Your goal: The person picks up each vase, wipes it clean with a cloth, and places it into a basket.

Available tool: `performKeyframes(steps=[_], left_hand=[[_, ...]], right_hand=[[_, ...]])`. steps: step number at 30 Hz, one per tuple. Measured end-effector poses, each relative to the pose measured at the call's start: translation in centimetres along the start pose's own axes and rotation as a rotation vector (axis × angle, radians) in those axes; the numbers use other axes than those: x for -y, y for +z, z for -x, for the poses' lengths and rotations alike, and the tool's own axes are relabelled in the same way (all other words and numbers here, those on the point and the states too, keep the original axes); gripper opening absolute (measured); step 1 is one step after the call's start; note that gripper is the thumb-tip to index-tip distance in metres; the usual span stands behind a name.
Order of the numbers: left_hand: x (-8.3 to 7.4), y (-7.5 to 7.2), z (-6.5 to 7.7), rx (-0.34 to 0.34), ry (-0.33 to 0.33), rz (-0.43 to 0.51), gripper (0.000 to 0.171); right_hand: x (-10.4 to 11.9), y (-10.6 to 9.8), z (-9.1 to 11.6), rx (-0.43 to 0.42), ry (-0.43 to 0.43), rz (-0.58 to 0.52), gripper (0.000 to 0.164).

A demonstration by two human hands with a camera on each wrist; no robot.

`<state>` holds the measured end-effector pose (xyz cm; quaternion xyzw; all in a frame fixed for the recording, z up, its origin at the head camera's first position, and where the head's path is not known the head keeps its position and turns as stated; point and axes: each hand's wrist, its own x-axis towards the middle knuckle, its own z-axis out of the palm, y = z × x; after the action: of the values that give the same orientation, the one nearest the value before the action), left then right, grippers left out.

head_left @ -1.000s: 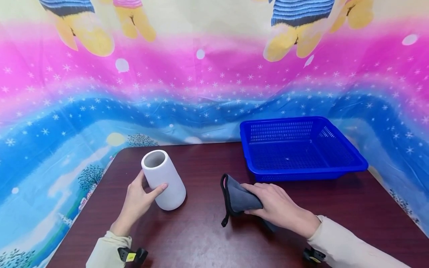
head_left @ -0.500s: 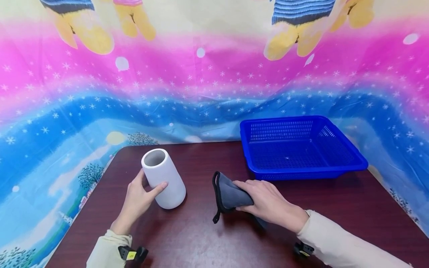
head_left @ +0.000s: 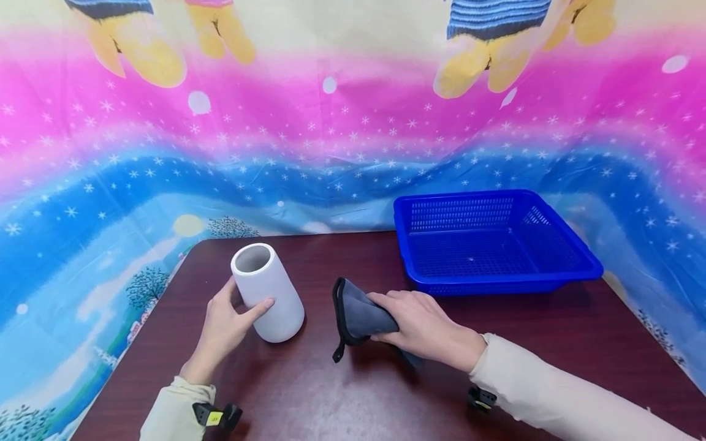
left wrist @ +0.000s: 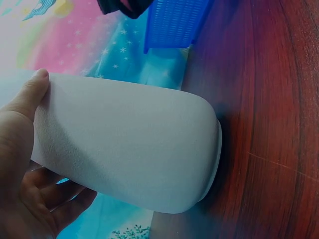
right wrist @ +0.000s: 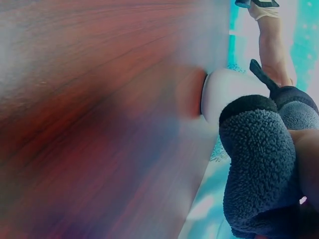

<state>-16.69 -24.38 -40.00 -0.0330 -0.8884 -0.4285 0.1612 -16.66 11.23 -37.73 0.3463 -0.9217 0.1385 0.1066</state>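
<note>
A white tapered vase (head_left: 278, 306) with a round open mouth stands on the left half of the table. My left hand (head_left: 223, 321) grips its side, thumb across the front and the other fingers behind; in the left wrist view the vase (left wrist: 124, 139) has its base at the tabletop. To the right, my right hand (head_left: 421, 324) holds a folded grey cloth (head_left: 364, 315) with black edging and a small hanging loop. Its fleecy side shows in the right wrist view, where the cloth (right wrist: 259, 159) overlaps the vase. A gap separates cloth and vase in the head view.
A blue perforated plastic basket (head_left: 469, 245) sits at the back right of the dark red-brown wooden table (head_left: 331, 392). Behind the table hangs a colourful printed curtain (head_left: 331, 135). Both sleeved wrists carry small black cameras.
My right hand has moved left with the grey cloth, closer to the vase. The left hand and the vase stay in place.
</note>
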Motion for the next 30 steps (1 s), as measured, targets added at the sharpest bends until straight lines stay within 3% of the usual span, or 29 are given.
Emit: performKeyframes(steps=[11, 30], left_hand=[[0.3, 0.0, -0.1, -0.002, 0.005, -0.008, 0.07], [0.2, 0.1, 0.0, -0.002, 0.012, -0.005, 0.07]], right_hand=[[1.2, -0.2, -1.7, -0.032, 0.004, 0.032, 0.062], [2.0, 0.0, -3.9, -0.012, 0.042, -0.028, 0.062]])
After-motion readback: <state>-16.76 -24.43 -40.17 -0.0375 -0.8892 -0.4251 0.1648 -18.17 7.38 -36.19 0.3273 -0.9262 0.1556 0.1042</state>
